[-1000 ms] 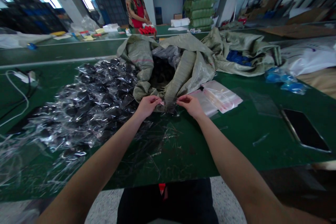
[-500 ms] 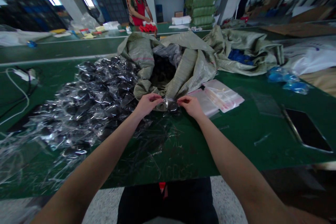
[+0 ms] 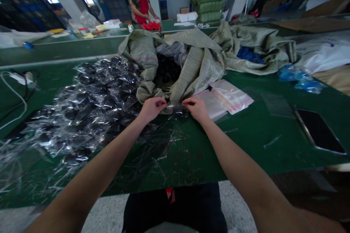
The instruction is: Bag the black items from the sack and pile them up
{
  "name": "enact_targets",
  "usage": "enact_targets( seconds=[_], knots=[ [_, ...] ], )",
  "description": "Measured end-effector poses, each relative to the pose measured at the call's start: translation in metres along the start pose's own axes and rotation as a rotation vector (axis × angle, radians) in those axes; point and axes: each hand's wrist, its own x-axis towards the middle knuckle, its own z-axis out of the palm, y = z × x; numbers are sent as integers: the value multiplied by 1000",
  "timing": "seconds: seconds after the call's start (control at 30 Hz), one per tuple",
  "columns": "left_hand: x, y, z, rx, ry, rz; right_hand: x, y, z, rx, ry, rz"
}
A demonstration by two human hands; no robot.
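Left hand (image 3: 150, 108) and right hand (image 3: 196, 107) pinch clear bag (image 3: 175, 107).

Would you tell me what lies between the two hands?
Head view: a small clear plastic bag, pinched by the left hand and right hand.

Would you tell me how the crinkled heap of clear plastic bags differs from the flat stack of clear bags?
The crinkled heap holds dark items; the flat stack looks empty. The heap sprawls loosely; the stack lies neat. The heap is far larger than the stack. Both rest on the green table.
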Motion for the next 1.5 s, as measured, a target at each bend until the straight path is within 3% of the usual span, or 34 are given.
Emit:
enact_targets(
  seconds=[0.2, 0.37, 0.57, 0.73, 0.83, 0.93, 1.03, 1.13, 1.3, 1.5],
  knots=[
    [-7, 6, -3, 18, -95, -182, 0, 3, 3, 78, 3, 41],
    [-13, 12, 9, -34, -175, -256, 1, 4, 3, 76, 10, 40],
    [-15, 11, 20, -124, -138, -305, 0, 5, 0, 49, 40, 27],
    [-13, 12, 17, -359, -140, -549, -1, 4, 0, 35, 40, 2],
    [-11, 13, 15, -389, -169, -594, -1, 5, 0, -20, 43, -61],
    [-8, 17, 10, -345, -57, -586, 0, 8, -2, -76, 63, -120],
    [1, 24, 1, -501, -11, -601, 2, 11, -3, -104, 71, -143],
    [16, 31, -8, -684, -109, -691, 2, 10, -3, -135, 71, -166],
    [38, 36, -10, -785, -277, -850, 2, 8, -4, -159, 79, -204],
    [27, 33, -4, -886, -348, -745, 2, 7, -5, -178, 83, -139]
  ],
)
